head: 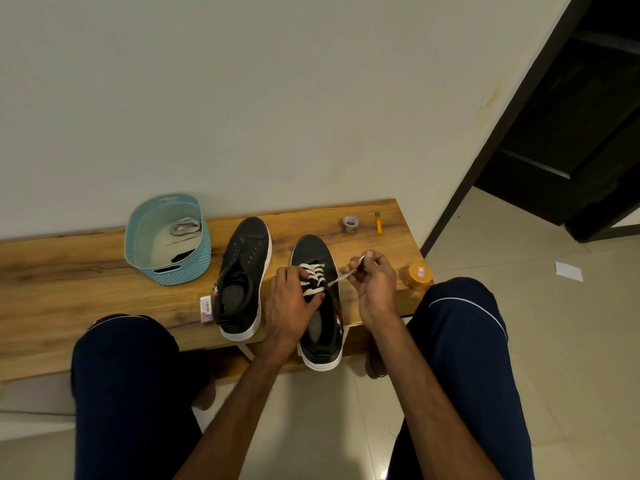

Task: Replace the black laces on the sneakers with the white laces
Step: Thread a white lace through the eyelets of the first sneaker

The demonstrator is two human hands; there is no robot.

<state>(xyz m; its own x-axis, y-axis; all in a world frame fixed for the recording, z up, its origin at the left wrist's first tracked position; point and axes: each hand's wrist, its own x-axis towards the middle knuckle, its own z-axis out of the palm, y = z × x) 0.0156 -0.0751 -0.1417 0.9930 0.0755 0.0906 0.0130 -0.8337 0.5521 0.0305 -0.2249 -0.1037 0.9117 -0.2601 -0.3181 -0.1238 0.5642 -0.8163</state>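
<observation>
Head view. A black sneaker (310,249) with a white sole stands on a wooden bench (69,289), threaded with a white lace (313,271) across the eyelets nearest the toe. It is gripped over the lacing by the left hand (291,303), fingers curled onto the upper. A free end of the lace is pinched between thumb and fingertips of the right hand (375,285), just right of the sneaker. An unlaced sneaker (247,244) stands just to the left. Beyond it, a teal basket (187,268) holds a spare white lace (185,226) and a black lace (181,256). A Camlin box (206,308), tape roll (350,223) and orange-lidded jar (419,276) lie nearby.
</observation>
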